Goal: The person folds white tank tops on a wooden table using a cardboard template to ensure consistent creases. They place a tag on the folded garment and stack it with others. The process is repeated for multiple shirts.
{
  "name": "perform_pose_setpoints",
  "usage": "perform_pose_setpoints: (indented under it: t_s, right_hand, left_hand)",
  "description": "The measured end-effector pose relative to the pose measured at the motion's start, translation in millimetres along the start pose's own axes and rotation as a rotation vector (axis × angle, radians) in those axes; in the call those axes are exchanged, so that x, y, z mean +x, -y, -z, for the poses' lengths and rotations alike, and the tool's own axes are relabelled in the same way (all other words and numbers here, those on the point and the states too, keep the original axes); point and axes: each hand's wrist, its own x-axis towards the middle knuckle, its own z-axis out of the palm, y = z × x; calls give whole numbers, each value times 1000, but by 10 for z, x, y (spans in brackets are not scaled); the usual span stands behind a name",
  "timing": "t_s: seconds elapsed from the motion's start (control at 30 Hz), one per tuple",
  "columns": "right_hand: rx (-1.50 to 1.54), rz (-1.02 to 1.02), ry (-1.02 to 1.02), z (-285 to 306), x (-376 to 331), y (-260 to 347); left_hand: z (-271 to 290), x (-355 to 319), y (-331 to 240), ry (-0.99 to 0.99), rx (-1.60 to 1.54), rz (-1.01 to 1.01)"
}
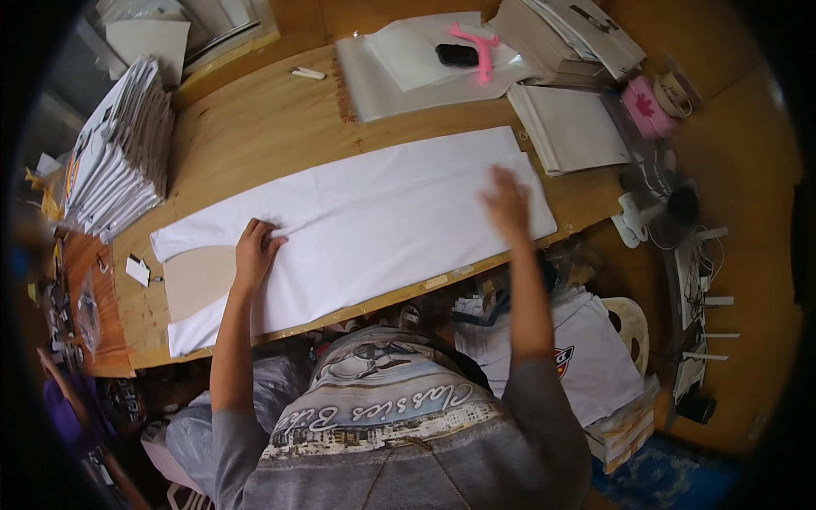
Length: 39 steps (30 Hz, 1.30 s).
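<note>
A white T-shirt [382, 242] lies folded lengthwise on the wooden table in front of me, with a long crease running across it. Beige board [195, 276] shows in the curved opening at its left end. My left hand [257, 248] pinches the cloth at the fold's edge near that end, thumb and fingers together. Over the right end of the shirt is my right hand [507, 204], smeared by motion; whether its fingers grip the cloth cannot be made out.
Folded white shirts form a tall stack [123, 149] at the far left. Clear plastic sheets [382, 85] lie at the back, bearing a pink tape dispenser [483, 55]. Paper piles [569, 127] and a pink box [648, 108] stand back right. More white shirts [595, 357] sit below the table's right edge.
</note>
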Motion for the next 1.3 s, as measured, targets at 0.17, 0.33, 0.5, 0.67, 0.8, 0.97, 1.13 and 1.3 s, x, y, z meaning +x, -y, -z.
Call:
perform_pose_setpoints:
  t_s: [0.17, 0.33, 0.5, 0.67, 0.8, 0.97, 1.13, 1.3]
  right_hand:
    - [-239, -45, -134, 136, 12, 6]
    - [-13, 120, 29, -102, -403, 490]
    - [-258, -376, -105, 256, -301, -315]
    - [163, 509, 71, 11, -305, 1852]
    - [183, 751, 243, -380, -506, 2858]
    - [95, 723, 291, -426, -479, 2982]
    - [57, 751, 285, -384, -512, 3015]
    - [38, 766, 295, -378, -498, 3022]
  left_hand:
    - [95, 65, 206, 78, -8, -64]
    - [119, 142, 224, 189, -123, 66]
    - [124, 378, 232, 289, 26, 32]
    - [123, 618, 457, 474, 176, 144]
    - [176, 532, 355, 387, 213, 98]
    - [501, -351, 357, 110, -17, 0]
    - [1469, -1720, 994, -445, 426, 868]
    - [1526, -2200, 984, -556, -608, 1172]
